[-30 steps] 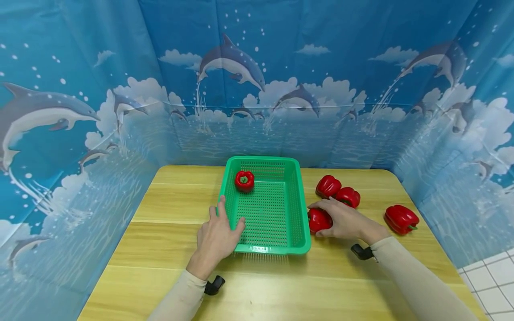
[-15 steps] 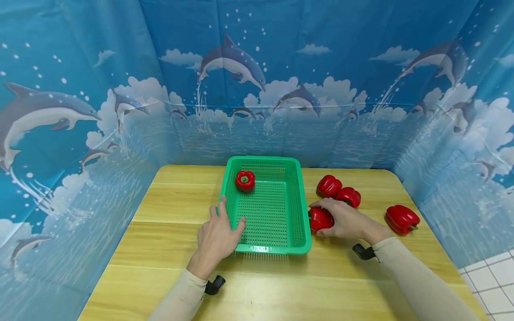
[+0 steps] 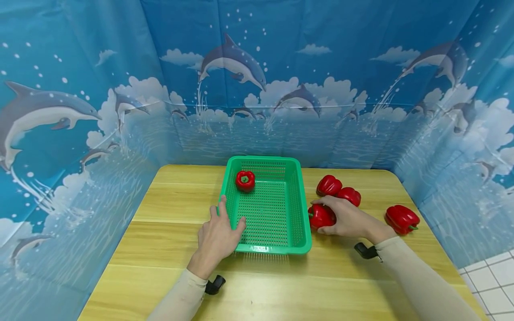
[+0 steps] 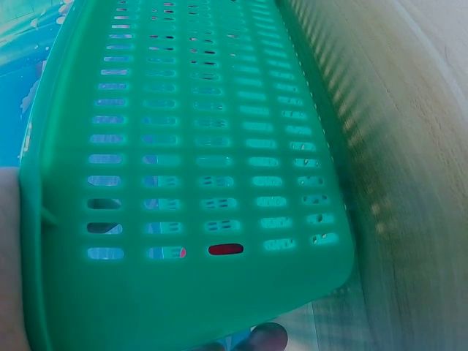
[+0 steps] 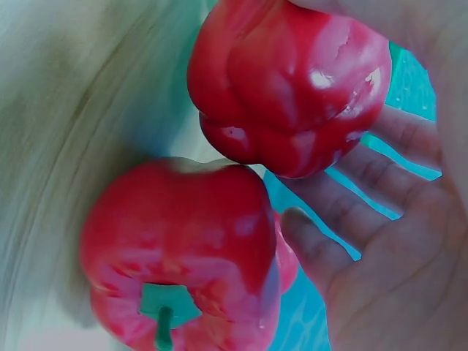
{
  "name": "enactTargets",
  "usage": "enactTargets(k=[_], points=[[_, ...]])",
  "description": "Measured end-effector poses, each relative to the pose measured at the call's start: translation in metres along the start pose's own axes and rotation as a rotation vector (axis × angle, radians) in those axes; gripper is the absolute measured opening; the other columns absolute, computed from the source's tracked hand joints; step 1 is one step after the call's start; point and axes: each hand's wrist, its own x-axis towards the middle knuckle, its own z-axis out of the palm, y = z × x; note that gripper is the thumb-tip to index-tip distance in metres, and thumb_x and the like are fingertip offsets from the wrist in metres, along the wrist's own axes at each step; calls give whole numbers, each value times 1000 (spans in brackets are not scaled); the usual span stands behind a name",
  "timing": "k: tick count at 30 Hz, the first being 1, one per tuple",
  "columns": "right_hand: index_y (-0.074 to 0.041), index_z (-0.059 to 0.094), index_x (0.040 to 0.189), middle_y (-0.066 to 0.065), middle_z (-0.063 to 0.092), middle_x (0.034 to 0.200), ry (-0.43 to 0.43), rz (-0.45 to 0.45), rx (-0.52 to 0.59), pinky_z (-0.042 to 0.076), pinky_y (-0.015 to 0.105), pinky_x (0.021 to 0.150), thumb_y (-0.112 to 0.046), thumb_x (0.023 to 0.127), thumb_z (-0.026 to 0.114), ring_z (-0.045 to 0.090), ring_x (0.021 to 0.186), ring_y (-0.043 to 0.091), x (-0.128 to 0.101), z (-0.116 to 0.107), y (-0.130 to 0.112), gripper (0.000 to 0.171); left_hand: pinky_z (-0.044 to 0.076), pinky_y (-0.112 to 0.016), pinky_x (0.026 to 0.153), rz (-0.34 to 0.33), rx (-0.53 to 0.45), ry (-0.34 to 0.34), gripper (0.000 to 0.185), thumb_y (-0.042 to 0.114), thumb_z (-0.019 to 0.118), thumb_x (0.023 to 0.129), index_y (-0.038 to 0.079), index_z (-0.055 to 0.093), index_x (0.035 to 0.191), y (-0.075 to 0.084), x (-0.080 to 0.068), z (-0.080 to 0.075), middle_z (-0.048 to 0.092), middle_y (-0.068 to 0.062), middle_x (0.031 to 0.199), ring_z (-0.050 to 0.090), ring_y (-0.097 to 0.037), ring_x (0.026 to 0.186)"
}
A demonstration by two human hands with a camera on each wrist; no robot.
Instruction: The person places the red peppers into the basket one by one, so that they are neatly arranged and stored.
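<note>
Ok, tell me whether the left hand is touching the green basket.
Touching. The head view shows the left hand gripping the green basket at its near-left corner, thumb over the rim.

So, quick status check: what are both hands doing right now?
Left hand grips the green basket rim. Right hand holds a red pepper beside the basket. Nothing blocks the way in.

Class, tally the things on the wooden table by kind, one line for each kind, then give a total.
Red peppers: 5 (one in the basket, one in the right hand, three loose)
Green basket: 1
Total: 6
</note>
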Motion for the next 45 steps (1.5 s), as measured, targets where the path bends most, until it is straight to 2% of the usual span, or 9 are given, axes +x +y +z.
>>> enactTargets(k=[16,27,36,45], points=[[-8,66,156,15,73,153,43,10,9,71,59,96,-34,86,105,71,135,42,-2,-21,-6,84,37,-31,41,1,4,4,101,59,66,113,5,20,186,0,0,-1,58,-35,156,48,-24,45],[-10,63,158,16,69,156,38,20,13,71,61,97,-37,91,102,70,135,42,2,-33,-6,82,39,-33,42,-4,6,4,102,61,63,113,5,20,186,-1,0,-2,58,-33,155,49,-24,45],[-9,60,161,17,70,155,41,16,65,71,59,98,-34,95,100,73,132,39,9,-45,-12,82,37,-32,40,-2,1,6,101,58,65,113,4,20,186,-1,1,-1,58,-34,154,47,-24,45],[-9,58,164,17,69,156,55,36,53,72,58,96,-32,97,98,73,131,39,15,-54,-18,81,37,-31,41,-1,5,-4,102,60,63,113,5,19,186,0,0,0,59,-34,153,47,-23,46]])
